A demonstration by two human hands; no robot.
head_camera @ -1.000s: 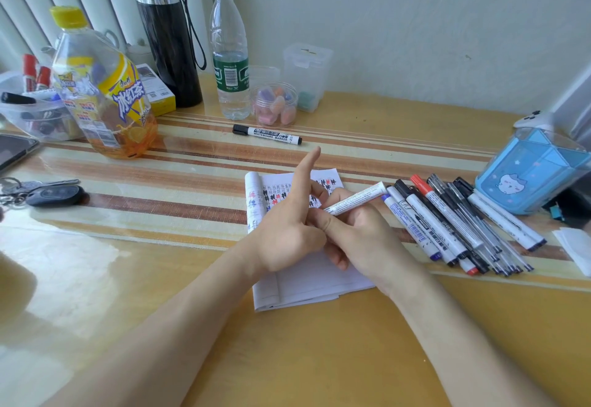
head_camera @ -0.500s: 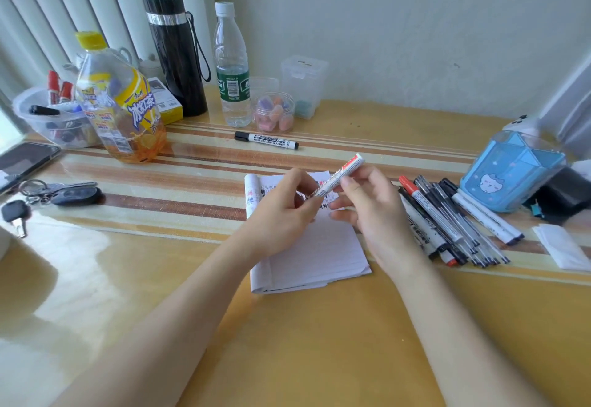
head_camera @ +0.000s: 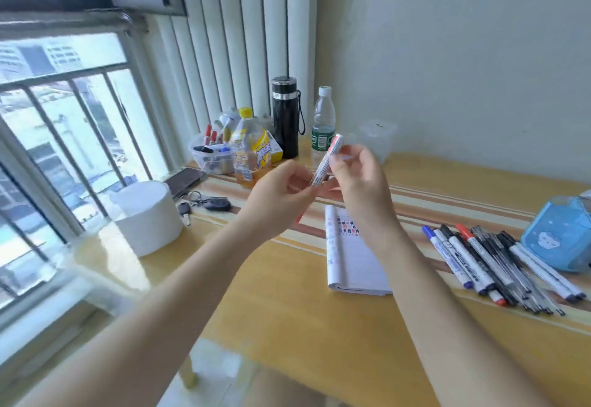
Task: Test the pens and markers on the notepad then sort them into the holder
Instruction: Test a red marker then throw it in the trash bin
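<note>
Left hand (head_camera: 281, 192), right hand (head_camera: 361, 183) pinch marker (head_camera: 325, 162) (tilted).

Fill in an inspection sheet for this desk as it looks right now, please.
Surface: wooden desk with a striped band, glossy.
Job's things: red-ended marker held up in the air; notepad lies open with test scribbles; row of pens right of it; clear tub at the back left holds markers.
Clutter: black flask, water bottle, yellow-capped bottle, keys, phone, white cylinder, blue box.
Hands: left hand pinches the marker's lower end; right hand holds its middle.
Cables: nothing seen.
Surroundings: barred window to the left, pale wall behind.
</note>
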